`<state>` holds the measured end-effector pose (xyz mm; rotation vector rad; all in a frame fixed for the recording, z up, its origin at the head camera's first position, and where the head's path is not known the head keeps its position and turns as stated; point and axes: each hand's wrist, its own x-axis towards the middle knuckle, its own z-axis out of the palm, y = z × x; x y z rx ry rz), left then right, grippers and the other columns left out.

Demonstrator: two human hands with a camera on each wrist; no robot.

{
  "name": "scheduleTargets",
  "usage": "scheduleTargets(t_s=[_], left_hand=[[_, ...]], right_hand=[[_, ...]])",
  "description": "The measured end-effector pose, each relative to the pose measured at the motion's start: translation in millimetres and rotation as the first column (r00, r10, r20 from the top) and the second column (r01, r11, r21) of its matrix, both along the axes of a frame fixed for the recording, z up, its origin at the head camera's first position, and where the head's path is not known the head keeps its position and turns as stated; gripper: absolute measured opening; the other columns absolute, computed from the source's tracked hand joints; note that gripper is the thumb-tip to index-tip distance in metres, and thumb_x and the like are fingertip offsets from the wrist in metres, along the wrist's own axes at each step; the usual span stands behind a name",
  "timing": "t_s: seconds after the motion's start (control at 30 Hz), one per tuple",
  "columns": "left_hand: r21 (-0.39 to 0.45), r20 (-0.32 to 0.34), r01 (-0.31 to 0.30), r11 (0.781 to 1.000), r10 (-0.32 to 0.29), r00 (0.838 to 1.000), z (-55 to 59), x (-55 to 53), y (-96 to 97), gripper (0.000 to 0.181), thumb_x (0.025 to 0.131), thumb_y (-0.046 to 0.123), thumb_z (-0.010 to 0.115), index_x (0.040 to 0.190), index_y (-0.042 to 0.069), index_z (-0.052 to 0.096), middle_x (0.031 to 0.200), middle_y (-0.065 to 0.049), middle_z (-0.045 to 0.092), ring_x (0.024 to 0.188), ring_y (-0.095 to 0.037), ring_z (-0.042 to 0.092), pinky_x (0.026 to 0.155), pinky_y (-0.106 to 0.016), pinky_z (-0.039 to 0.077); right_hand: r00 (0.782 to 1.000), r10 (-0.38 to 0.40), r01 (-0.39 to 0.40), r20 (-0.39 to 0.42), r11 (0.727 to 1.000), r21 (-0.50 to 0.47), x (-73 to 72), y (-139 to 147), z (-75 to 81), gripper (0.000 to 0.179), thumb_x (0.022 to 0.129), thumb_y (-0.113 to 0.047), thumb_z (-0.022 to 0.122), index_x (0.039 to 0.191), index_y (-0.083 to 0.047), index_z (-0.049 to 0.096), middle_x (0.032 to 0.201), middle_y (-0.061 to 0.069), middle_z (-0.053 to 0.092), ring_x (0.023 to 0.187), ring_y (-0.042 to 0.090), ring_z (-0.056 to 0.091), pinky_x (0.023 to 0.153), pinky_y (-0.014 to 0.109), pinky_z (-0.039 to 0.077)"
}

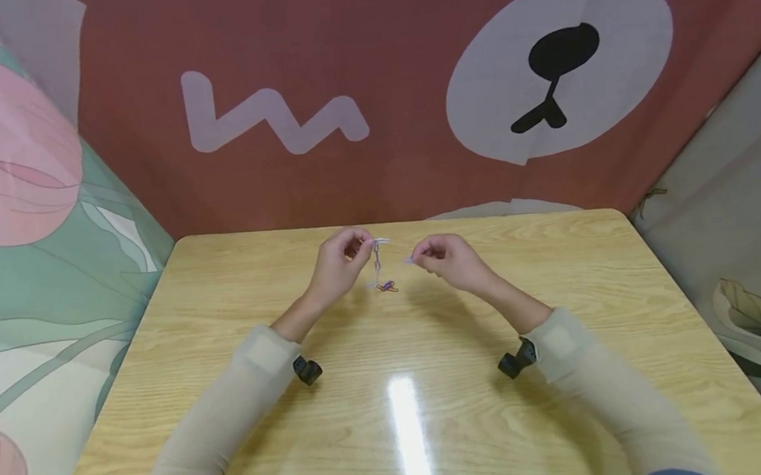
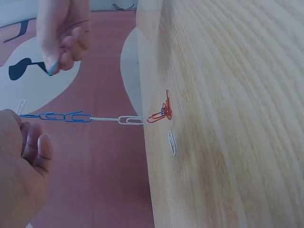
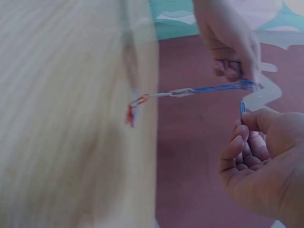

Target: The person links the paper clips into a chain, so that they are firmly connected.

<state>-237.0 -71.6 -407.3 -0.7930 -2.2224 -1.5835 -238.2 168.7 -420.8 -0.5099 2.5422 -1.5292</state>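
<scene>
My left hand [image 1: 342, 264] pinches the top of a hanging chain of linked paper clips [image 3: 209, 89]. Blue links sit nearest the fingers, white ones follow, and red clips [image 2: 167, 111] bunch at the lower end by the tabletop. A white clip [image 2: 21, 107] also sticks out at the left fingertips. A short gap to the right, my right hand [image 1: 451, 263] pinches one blue paper clip [image 3: 242, 107] between thumb and forefinger, apart from the chain. Near the red clips, a loose white paper clip [image 2: 172, 143] lies on the table.
The wooden table [image 1: 389, 341] carries a bright light reflection toward its near side. A red-brown printed cloth [image 1: 416, 182] hangs behind its far edge. Patterned cloths [image 1: 23, 295] hang at both sides. A small black camera [image 1: 308, 371] is strapped to each wrist.
</scene>
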Motion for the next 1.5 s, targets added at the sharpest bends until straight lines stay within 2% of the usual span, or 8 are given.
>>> scheduleTargets(t_s=[0.17,0.27,0.43,0.77,1.2,1.5], left_hand=[[-0.01,-0.004,-0.005,1.0,0.005,1.0,-17.0,-14.9,1.3,0.006,0.097,-0.007,0.062,0.097,-0.012,0.066,0.086,-0.022,0.065,0.072,-0.028,0.059,0.066,-0.022,0.048],[-0.012,-0.02,0.009,1.0,-0.009,1.0,-20.7,-18.7,1.9,0.006,0.098,-0.002,0.064,0.097,-0.008,0.067,0.085,-0.017,0.066,0.072,-0.024,0.06,0.066,-0.023,0.05],[-0.011,-0.026,0.048,0.999,-0.048,0.999,-22.0,-19.9,3.6,0.007,0.099,0.003,0.065,0.097,-0.003,0.069,0.083,-0.011,0.064,0.071,-0.019,0.059,0.065,-0.025,0.052],[-0.004,-0.028,0.049,0.999,-0.049,0.998,-20.9,-20.2,8.8,0.005,0.098,0.001,0.066,0.097,-0.003,0.069,0.082,-0.011,0.064,0.069,-0.019,0.058,0.065,-0.026,0.051],[0.008,-0.05,0.054,0.999,-0.053,0.997,-19.2,-21.1,14.4,0.003,0.096,0.0,0.067,0.097,-0.003,0.069,0.084,-0.012,0.064,0.07,-0.02,0.059,0.064,-0.024,0.05],[0.008,-0.035,0.018,1.0,-0.017,0.999,-18.6,-18.5,18.6,0.007,0.092,-0.012,0.065,0.094,-0.005,0.067,0.082,-0.016,0.063,0.07,-0.024,0.058,0.064,-0.023,0.048]], right_hand=[[0.999,-0.021,0.021,-0.041,1.0,0.003,-3.3,4,15.0,0.012,0.102,-0.013,0.065,0.099,-0.002,0.07,0.077,0.007,0.059,0.063,0.016,0.046,0.053,0.025,0.04],[0.998,-0.025,0.025,-0.063,1.0,0.001,-3.9,2,21.5,0.012,0.101,-0.014,0.065,0.097,-0.003,0.069,0.076,0.01,0.057,0.061,0.016,0.045,0.051,0.025,0.038],[0.996,-0.031,0.032,-0.081,0.999,0.012,-2.9,-3,31.8,0.014,0.102,-0.017,0.065,0.1,-0.004,0.069,0.077,0.008,0.057,0.064,0.019,0.046,0.053,0.027,0.039],[0.991,-0.031,0.032,-0.13,0.999,0.006,-5.5,-14,44.0,0.012,0.101,-0.014,0.065,0.1,-0.003,0.07,0.078,0.007,0.059,0.064,0.019,0.046,0.055,0.027,0.038],[0.99,-0.071,0.075,-0.122,0.997,0.029,-8.7,-23,45.0,0.013,0.1,-0.011,0.067,0.099,0.001,0.071,0.086,0.008,0.067,0.073,0.021,0.055,0.062,0.027,0.044],[0.982,-0.118,0.124,-0.15,0.992,0.03,-5.5,-26,45.5,0.008,0.098,-0.009,0.067,0.094,-0.003,0.069,0.085,0.008,0.067,0.072,0.019,0.056,0.06,0.027,0.045]])
